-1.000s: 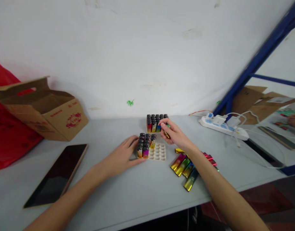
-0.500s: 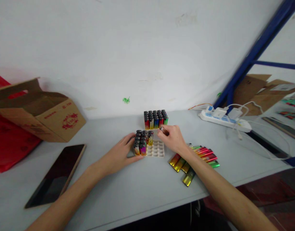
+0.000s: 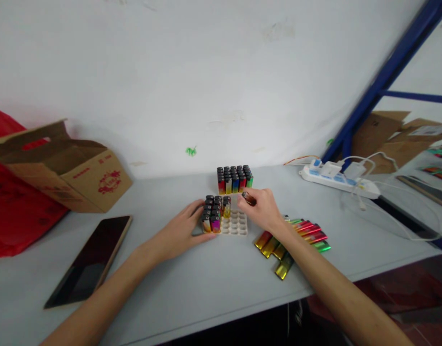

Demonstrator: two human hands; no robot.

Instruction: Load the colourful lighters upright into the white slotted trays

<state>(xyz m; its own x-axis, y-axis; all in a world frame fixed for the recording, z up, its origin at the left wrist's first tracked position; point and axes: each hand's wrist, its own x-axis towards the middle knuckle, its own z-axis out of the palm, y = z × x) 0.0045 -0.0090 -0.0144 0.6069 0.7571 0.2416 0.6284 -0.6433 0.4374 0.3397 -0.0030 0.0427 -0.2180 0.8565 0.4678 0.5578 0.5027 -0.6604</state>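
Spread wide, your left hand (image 3: 181, 234) cups the left side of the tray (image 3: 234, 227), apparently to steady it, while your right hand (image 3: 261, 205) pinches a lighter (image 3: 249, 198) near its far right corner.

Soft, even light; slight blur.

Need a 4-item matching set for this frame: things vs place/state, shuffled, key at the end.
1. White moulded tray with rounded pockets
2. Flat rectangular device with a black screen
3. Right hand
4. Loose shiny multicoloured lighters

A. Lying flat, right of the tray
B. Partly filled, left hand at its left side
C. Gripping a single lighter
D. Nearer the camera than the open brown cardboard box

Pairs: 1-B, 2-D, 3-C, 4-A
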